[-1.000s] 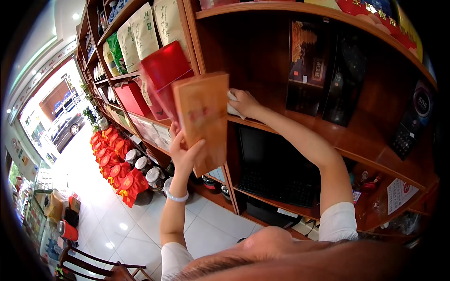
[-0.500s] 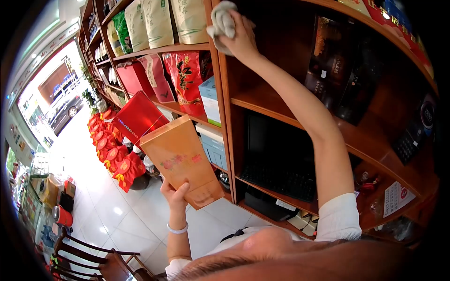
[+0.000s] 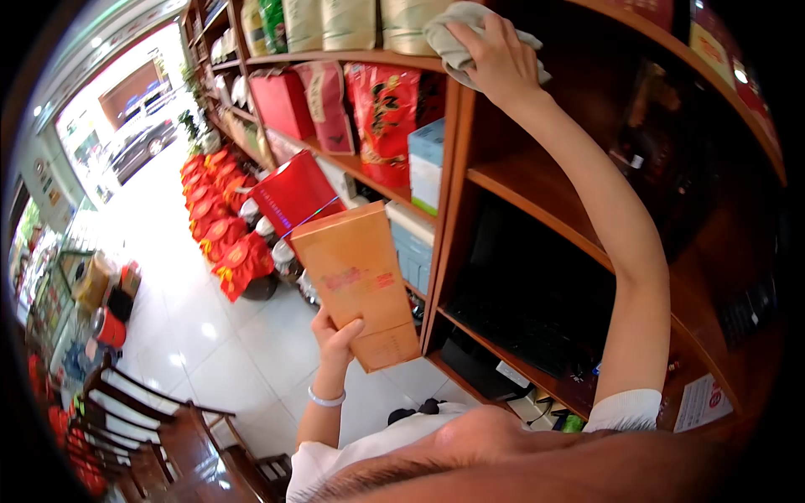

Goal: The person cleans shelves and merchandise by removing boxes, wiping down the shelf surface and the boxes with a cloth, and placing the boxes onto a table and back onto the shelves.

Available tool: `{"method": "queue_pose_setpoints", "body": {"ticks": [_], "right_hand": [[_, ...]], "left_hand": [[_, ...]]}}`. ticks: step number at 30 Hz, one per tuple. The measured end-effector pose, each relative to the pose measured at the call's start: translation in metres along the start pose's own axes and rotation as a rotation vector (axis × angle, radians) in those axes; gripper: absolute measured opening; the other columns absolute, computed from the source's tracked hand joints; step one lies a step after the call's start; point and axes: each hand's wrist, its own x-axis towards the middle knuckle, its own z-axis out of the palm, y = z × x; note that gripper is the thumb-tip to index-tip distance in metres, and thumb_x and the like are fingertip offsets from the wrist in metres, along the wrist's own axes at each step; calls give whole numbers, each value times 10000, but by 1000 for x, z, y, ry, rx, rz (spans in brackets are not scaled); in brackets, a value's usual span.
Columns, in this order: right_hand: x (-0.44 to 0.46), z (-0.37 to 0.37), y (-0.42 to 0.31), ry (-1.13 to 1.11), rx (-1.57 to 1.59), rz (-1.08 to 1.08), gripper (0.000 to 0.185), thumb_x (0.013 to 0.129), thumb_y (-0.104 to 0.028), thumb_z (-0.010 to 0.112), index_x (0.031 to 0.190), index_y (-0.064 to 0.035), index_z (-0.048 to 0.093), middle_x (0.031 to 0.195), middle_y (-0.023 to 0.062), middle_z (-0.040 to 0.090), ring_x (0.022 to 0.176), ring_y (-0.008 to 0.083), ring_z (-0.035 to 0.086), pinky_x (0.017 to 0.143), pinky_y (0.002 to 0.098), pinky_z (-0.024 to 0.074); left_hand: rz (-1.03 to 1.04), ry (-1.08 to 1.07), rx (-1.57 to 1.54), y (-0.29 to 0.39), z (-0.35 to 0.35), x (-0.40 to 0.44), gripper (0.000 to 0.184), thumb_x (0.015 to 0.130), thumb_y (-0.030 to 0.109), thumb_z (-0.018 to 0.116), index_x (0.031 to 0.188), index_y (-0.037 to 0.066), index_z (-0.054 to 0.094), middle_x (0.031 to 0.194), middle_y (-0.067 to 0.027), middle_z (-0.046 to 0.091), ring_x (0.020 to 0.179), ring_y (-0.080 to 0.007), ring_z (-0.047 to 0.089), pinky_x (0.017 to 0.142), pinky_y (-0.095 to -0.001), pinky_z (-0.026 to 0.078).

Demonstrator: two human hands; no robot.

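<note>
My left hand (image 3: 335,335) grips the lower part of an orange-gold box (image 3: 356,281), thumb across its front. A red box (image 3: 293,193) shows just behind its upper left side, and part of how it is held is hidden. High up, my right hand (image 3: 503,67) has its fingers pressed on a crumpled pale cloth (image 3: 457,38). The cloth lies against the upright divider (image 3: 457,142) of the wooden shelving, near its upper part.
Red and pale tea bags (image 3: 386,113) stand on the shelves to the left. A dark screen (image 3: 537,277) sits in the compartment below my right arm. Jars with red covers (image 3: 218,226) line the floor. Wooden chairs (image 3: 172,427) stand at the lower left.
My right hand has risen with the cloth from the shelf edge to the upper divider. The boxes in my left hand have come down and away from the shelves. The view has turned left.
</note>
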Motion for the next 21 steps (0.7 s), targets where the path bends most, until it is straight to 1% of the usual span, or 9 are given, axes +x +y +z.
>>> {"method": "queue_pose_setpoints", "body": {"ticks": [3,4,5,8,12,14,17,18,21], "right_hand": [[-49,24,-34,-128,-14,-65,454,626,-114,671,1061,-152,546,1007,116,460,1012,309,472,667,386,508],[-78,35,-48,-255,11,-64,433,631,-137,662,1050,-138,554,1022,126,457,1013,318,471,658,382,503],[-103,34,-67,-297,16,-75,211,731,-106,537,941,-93,556,937,135,497,946,294,498,618,387,518],[-162,39,-99,-388,-27,-159,140,715,-117,552,849,-79,558,832,99,504,881,230,521,537,290,498],[-215,59,-129,-574,21,-196,140,707,-131,567,828,-61,560,839,98,507,843,226,527,559,283,502],[-238,68,-142,-726,19,-159,123,718,-124,552,826,-67,565,850,98,511,887,237,525,583,284,508],[-293,86,-161,-616,86,-190,116,733,-118,531,834,-76,572,858,90,521,932,239,513,621,288,506],[-314,95,-169,-708,99,-171,116,743,-122,516,833,-86,579,871,82,533,954,236,501,657,282,501],[-385,129,-198,-721,265,-70,104,726,-119,508,755,-86,603,882,124,564,913,277,509,779,368,437]], "left_hand": [[-43,47,25,4,-9,-11,488,656,63,673,1091,-59,487,995,-96,574,889,-162,554,773,-283,450],[-30,47,33,5,-15,-16,485,655,65,676,1085,-60,490,993,-98,576,889,-163,557,770,-284,453],[-13,42,38,7,-21,-21,483,653,67,678,1079,-61,493,991,-99,578,889,-165,559,767,-285,456],[24,117,107,27,-38,-39,470,655,74,684,1066,-61,500,978,-101,584,874,-168,565,756,-287,463],[86,286,149,52,-60,-65,469,654,82,694,1059,-56,504,967,-104,587,860,-170,569,750,-293,468],[99,359,186,61,-71,-83,466,655,81,693,1059,-54,504,962,-100,587,853,-168,569,748,-291,468],[170,482,215,71,-76,-108,448,652,65,682,1052,-44,512,945,-86,585,836,-164,567,745,-285,464],[153,495,226,74,-78,-116,453,649,51,674,1061,-42,510,932,-80,587,828,-163,570,744,-282,464],[170,577,273,87,-81,-141,452,641,23,660,1066,-41,519,971,-77,566,866,-166,560,765,-283,454]]}}
